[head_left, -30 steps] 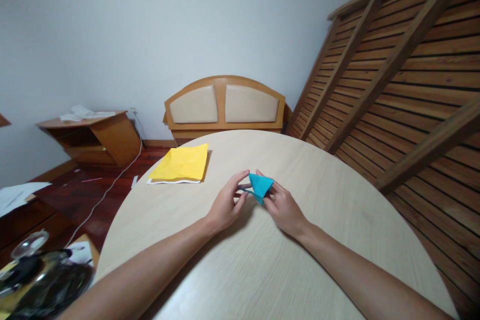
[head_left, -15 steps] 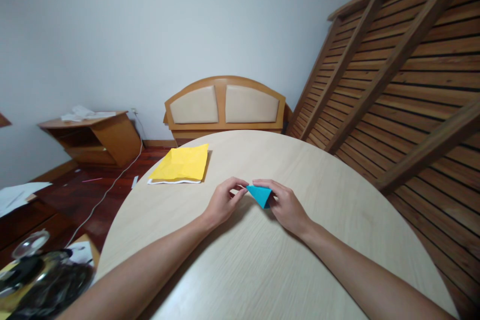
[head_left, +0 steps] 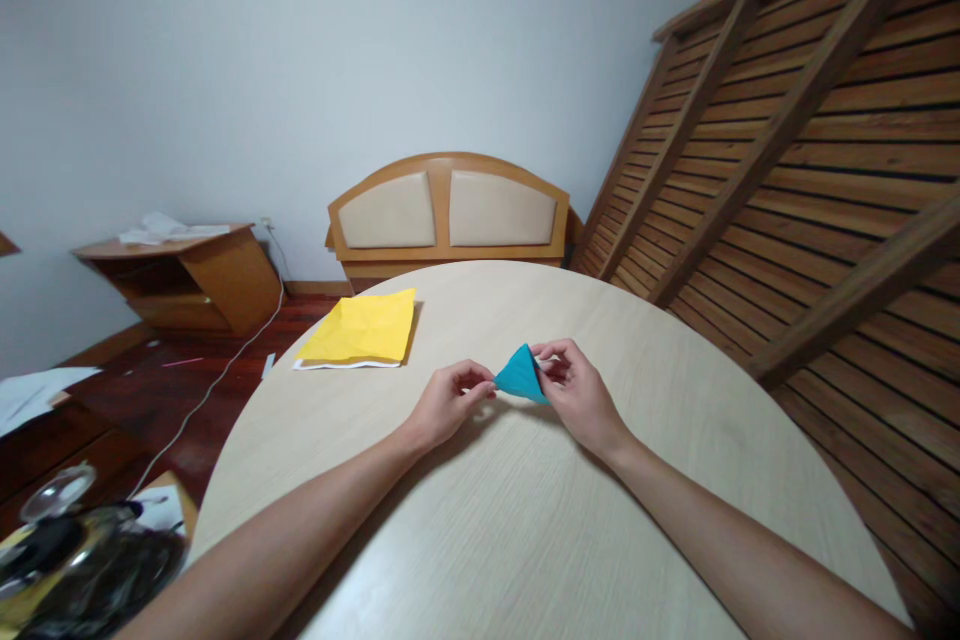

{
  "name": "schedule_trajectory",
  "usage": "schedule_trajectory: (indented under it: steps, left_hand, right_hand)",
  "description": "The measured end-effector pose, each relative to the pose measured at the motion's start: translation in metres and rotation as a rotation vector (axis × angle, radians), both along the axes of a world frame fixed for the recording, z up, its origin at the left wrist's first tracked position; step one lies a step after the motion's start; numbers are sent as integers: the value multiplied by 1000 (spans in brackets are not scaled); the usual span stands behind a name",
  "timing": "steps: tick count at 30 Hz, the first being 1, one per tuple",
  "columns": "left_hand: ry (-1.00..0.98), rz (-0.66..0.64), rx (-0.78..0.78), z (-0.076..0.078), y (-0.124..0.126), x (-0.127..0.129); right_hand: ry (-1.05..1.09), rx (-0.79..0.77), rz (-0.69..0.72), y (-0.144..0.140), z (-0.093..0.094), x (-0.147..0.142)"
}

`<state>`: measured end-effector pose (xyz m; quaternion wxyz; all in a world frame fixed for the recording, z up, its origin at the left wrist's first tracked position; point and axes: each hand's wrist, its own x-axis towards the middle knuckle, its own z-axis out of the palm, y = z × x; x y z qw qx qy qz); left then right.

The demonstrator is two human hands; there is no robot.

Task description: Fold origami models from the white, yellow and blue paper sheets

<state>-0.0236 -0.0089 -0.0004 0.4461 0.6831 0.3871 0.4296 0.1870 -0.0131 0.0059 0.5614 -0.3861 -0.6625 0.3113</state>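
A small piece of folded blue paper [head_left: 519, 375], roughly triangular, is held between my two hands just above the round table [head_left: 480, 520]. My left hand [head_left: 450, 403] pinches its left corner between thumb and fingertips. On the other side, my right hand [head_left: 576, 392] grips the right edge, with the thumb low and the fingers near the top. Part of that right edge is hidden by my fingers. Farther off to the left on the tabletop lie yellow paper sheets [head_left: 360, 328] with a white sheet [head_left: 349, 364] showing beneath.
A padded headboard [head_left: 450, 205] stands behind the table. Wooden slats [head_left: 810, 170] lean along the right side. At left are a low cabinet [head_left: 187, 275] and a cable [head_left: 225, 370] on the floor; a clutter of dark items [head_left: 97, 570] sits at lower left.
The blue paper has turned, its peak now pointing up rather than down. My right hand's fingers have shifted from over its top to its right edge. My left hand stays nearly in place.
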Motion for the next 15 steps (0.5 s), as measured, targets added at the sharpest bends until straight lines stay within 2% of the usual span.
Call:
schedule_trajectory:
  steps: [7, 15]
  left_hand:
    - [-59, -68, -110, -1, 0, 1]
    - [-69, -75, -158, 1, 2, 0]
  right_hand:
    - [-26, 75, -7, -3, 4, 2]
    - [-132, 185, 5, -5, 9, 5]
